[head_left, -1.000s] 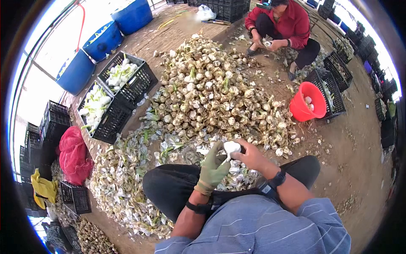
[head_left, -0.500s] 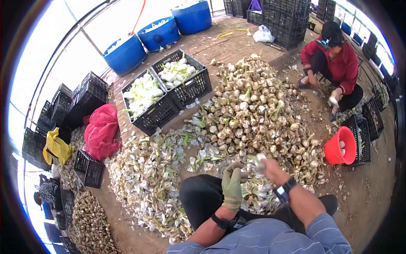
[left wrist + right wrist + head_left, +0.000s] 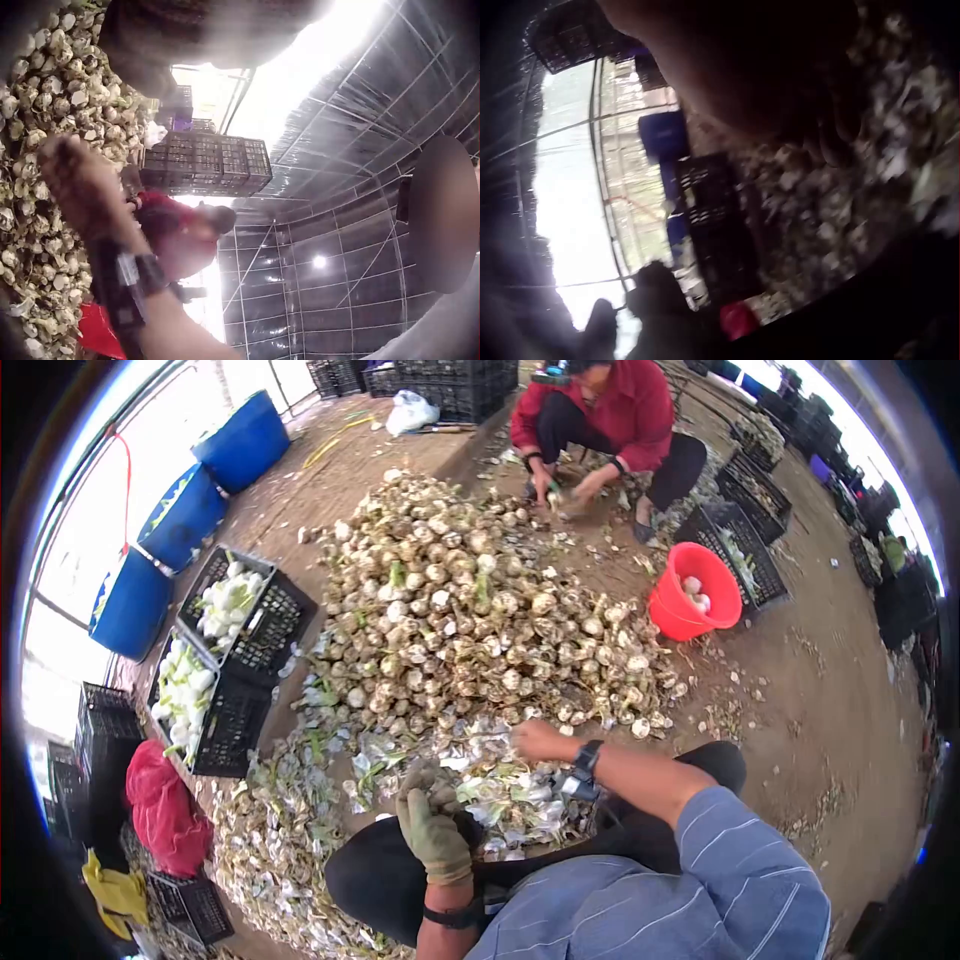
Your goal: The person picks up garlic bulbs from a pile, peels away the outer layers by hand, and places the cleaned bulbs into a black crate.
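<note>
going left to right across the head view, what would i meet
pinkish-red mesh sack → left hand in a grey-green fabric glove → bare right hand → red round plastic bucket

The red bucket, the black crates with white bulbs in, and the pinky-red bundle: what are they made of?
The red bucket looks like smooth, slightly shiny plastic, with one even colour. The black crates seem to be stiff, moulded plastic, with rows of holes in their walls. The pinky-red bundle crumples softly, so perhaps netting or thin cloth.
</note>
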Demonstrator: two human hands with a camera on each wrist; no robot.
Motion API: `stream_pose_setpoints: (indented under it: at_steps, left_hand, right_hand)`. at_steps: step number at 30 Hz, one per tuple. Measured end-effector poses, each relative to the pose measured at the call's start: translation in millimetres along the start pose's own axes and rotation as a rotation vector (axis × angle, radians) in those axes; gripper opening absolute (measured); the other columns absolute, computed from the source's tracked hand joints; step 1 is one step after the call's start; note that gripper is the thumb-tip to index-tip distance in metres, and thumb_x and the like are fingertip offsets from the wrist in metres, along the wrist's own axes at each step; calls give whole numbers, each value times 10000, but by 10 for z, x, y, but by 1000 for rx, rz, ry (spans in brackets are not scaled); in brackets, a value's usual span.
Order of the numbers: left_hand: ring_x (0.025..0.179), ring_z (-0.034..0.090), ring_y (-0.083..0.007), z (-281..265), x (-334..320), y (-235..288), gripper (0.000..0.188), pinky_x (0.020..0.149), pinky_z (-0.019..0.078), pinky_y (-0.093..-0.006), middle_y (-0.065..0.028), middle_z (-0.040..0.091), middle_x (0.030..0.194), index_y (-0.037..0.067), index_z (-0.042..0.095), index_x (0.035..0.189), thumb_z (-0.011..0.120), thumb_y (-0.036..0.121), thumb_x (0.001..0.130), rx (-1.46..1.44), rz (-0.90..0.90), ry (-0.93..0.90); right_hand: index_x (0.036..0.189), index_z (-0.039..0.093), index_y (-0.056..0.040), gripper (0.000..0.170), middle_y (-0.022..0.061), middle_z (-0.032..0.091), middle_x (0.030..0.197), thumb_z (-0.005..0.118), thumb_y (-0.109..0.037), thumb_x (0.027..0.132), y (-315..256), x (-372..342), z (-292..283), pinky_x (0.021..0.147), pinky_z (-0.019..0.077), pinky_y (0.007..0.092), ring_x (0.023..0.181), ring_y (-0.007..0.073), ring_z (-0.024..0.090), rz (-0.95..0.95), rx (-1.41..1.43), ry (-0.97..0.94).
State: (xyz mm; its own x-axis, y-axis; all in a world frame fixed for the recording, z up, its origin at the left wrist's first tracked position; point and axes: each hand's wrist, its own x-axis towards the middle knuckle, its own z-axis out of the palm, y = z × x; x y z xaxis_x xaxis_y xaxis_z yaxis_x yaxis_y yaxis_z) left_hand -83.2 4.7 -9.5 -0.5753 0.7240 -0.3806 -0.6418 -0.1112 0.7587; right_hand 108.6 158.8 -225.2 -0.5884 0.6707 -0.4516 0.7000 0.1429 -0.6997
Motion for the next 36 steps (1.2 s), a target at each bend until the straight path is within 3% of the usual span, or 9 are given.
stream_pose_setpoints:
  at_steps: [1,5,7,11,17,22,27,31,36]
  left_hand:
    - [710,499,-78,85,3,-19,291,560,386,-194,-33,581,1009,4,539,1255,452,171,1033,-8,-3,16]
    - [750,538,-121,195,28,-202,299,632,452,-261,-65,599,1059,14,523,1285,463,157,1029,85,-35,-41]
    - [761,556,-139,283,59,-283,292,656,477,-289,-96,604,1095,13,520,1274,469,145,1019,147,-72,-16]
    - [775,576,-128,406,189,-435,285,663,486,-270,-103,602,1118,13,525,1262,467,125,1007,273,-126,-3]
    - [812,607,-112,589,301,-608,274,685,496,-244,-91,608,1107,-8,540,1242,491,98,995,518,-231,12]
    - [839,627,-127,619,303,-689,290,708,511,-258,-103,618,1134,-15,543,1252,510,120,998,604,-291,-43]
    - [883,632,-136,601,245,-746,344,741,518,-272,-117,604,1196,-24,525,1291,528,121,978,579,-278,-153]
    - [980,618,-171,615,163,-854,575,823,505,-286,-121,568,1255,-29,364,1476,556,182,977,648,-172,-398]
    - [848,655,-151,779,-30,-502,588,699,522,-244,-93,629,1139,-9,382,1461,570,255,970,503,-517,-589]
  right_hand:
    - [690,661,-32,300,142,650,683,596,-274,855,510,-71,-175,616,507,421,606,286,635,-421,-648,-63]
    - [724,664,-17,269,185,643,709,649,-258,842,1100,-564,-1131,684,511,486,700,347,652,388,-84,159]
    - [761,661,35,240,214,643,809,656,-179,870,1514,-556,-1415,698,499,503,759,405,607,184,-452,334]
    - [1153,617,18,363,250,628,1103,668,-205,872,2008,-179,-1761,857,495,488,997,412,609,292,-266,620]
    - [1320,544,-18,506,228,566,1272,697,-121,849,1548,237,-1686,892,520,484,1081,405,600,-14,-474,355]
    - [914,591,-8,125,220,622,1012,654,-34,809,1527,522,-1672,701,532,496,799,403,632,53,-615,313]
    - [984,651,40,304,197,651,832,620,-250,896,786,-43,-2089,671,517,465,714,325,639,147,-117,81]
    - [1083,671,-5,361,186,661,877,638,-321,912,-64,-802,-1978,748,515,413,814,286,656,-289,162,24]
    - [1036,668,-8,235,169,627,886,600,-217,954,-883,-1449,-1746,780,507,408,842,332,629,-482,148,-2]
